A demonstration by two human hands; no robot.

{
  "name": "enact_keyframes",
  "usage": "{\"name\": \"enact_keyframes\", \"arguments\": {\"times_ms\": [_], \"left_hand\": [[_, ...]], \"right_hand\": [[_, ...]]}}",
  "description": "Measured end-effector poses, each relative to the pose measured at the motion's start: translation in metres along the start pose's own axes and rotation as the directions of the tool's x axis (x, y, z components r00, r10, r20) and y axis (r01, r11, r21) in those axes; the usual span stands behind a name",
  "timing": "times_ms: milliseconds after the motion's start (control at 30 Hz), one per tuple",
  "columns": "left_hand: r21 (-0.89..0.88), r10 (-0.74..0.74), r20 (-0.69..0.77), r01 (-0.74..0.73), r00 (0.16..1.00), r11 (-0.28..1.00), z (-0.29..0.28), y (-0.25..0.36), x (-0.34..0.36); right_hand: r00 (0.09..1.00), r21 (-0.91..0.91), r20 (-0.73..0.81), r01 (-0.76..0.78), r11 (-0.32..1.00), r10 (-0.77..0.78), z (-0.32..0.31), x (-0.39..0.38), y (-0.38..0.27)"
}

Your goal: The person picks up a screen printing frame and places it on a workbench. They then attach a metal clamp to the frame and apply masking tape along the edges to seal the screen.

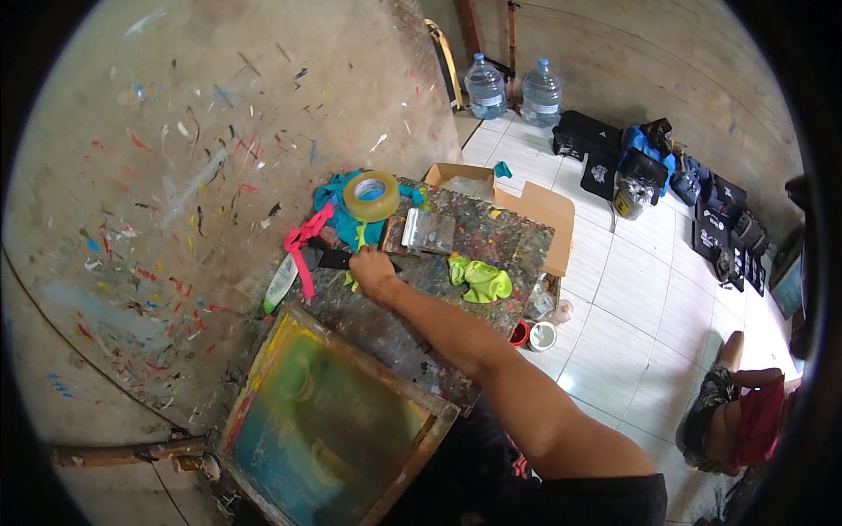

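My right hand [374, 270] reaches across a paint-stained table [412, 302] with its fingers curled down. Beside its fingertips is a dark flat piece [334, 259]. Bits of a lime-green strip [360, 235] show just above and below the hand; what the fingers hold is hidden. A teal cloth [330, 195] lies behind, with a roll of clear tape [371, 195] on it. Left of the hand are a pink cloth strip [305, 235] and a white bottle [281, 282]. A silver-grey block [429, 230] sits to its right. My left hand is out of sight.
A wooden-framed printing screen [329, 421] leans at the near left. A lime-green cloth [481, 279] lies on the table's right. Beyond are a cardboard box [545, 217], a white paint pot [542, 336], two water jugs [486, 88] and black printed pieces [600, 174]. Another person [741, 408] is at right.
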State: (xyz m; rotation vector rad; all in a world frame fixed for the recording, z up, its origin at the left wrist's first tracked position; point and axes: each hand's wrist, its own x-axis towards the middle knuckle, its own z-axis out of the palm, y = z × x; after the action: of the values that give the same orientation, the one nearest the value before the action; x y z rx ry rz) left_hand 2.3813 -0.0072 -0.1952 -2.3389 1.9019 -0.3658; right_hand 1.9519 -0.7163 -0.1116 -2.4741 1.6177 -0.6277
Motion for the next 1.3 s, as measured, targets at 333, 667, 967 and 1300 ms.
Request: {"name": "enact_keyframes", "arguments": {"times_ms": [333, 667, 967, 1300], "left_hand": [[-0.480, -0.740, 0.118, 0.691, 0.662, 0.541, -0.053, 0.080, 0.021], [-0.708, -0.715, -0.056, 0.478, 0.696, 0.520, -0.114, 0.079, 0.080], [-0.706, -0.243, -0.551, -0.290, 0.799, 0.646, -0.219, 0.214, 0.345], [-0.789, 0.125, 0.551, 0.564, 0.825, -0.245, -0.212, 0.576, 0.547]], "right_hand": [[0.991, 0.702, -0.123, 0.046, 0.710, 0.058, -0.095, 0.053, 0.026], [0.961, 0.043, 0.183, -0.219, 0.975, 0.208, -0.159, -0.096, 0.102], [0.992, 0.119, 0.005, -0.129, 0.984, 0.129, -0.099, -0.148, 0.149], [0.870, 0.981, -0.094, -0.001, 0.193, 0.484, -0.157, -0.204, 0.147]]}}
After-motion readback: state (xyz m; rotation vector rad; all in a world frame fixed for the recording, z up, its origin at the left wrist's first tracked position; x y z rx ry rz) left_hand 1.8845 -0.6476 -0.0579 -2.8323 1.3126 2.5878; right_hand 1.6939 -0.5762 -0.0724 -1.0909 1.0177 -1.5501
